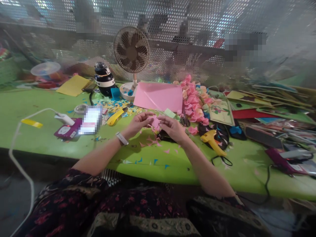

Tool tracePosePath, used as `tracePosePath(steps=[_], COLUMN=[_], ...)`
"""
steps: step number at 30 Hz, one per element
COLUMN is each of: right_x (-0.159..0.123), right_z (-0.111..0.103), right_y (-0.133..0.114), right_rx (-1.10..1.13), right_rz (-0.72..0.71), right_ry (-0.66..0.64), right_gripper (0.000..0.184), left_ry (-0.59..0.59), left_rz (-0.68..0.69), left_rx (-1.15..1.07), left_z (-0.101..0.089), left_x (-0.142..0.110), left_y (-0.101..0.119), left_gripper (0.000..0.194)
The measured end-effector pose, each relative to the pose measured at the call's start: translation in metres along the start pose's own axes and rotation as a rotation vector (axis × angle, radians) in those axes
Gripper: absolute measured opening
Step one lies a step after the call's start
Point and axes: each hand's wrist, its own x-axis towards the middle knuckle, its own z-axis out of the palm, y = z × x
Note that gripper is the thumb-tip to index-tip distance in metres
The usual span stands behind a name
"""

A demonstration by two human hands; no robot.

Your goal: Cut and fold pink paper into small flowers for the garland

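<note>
Between my two hands is a small pink paper piece (155, 122), pinched at both sides above the green table (138, 153). My left hand (139, 124) grips its left edge, and my right hand (172, 127) has the right edge between thumb and fingers. Small pink scraps (150, 141) lie below the hands. Behind them rests a large pink sheet (159, 96). A heap of pink paper petals (193, 102) is piled to its right. Scissors (185, 121) lie just beyond my right hand, and a yellow cutter knife (116, 117) lies beyond my left.
A yellow glue gun (213, 141) lies right of my forearm. On the left are a lit phone (90, 120) and a purple power strip (69, 129) with a white cable. A fan (131, 49) and a dark flask (105, 80) stand behind. Paper stacks (256, 113) crowd the right.
</note>
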Motion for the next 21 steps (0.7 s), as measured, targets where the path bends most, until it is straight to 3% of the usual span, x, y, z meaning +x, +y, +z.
tracePosePath(steps=[13, 21], right_x=[-0.0036, -0.0004], right_z=[-0.0017, 0.0007], right_y=[-0.0088, 0.0007], right_rx=[-0.005, -0.009], right_rz=[-0.03, -0.014], right_ry=[-0.029, 0.005], right_gripper=[0.031, 0.03], left_ry=[0.013, 0.042], left_rz=[-0.008, 0.019], left_rx=[-0.043, -0.026], left_z=[0.0027, 0.0046], left_x=[-0.0006, -0.0025], left_y=[-0.0019, 0.001], left_gripper=[0.041, 0.044])
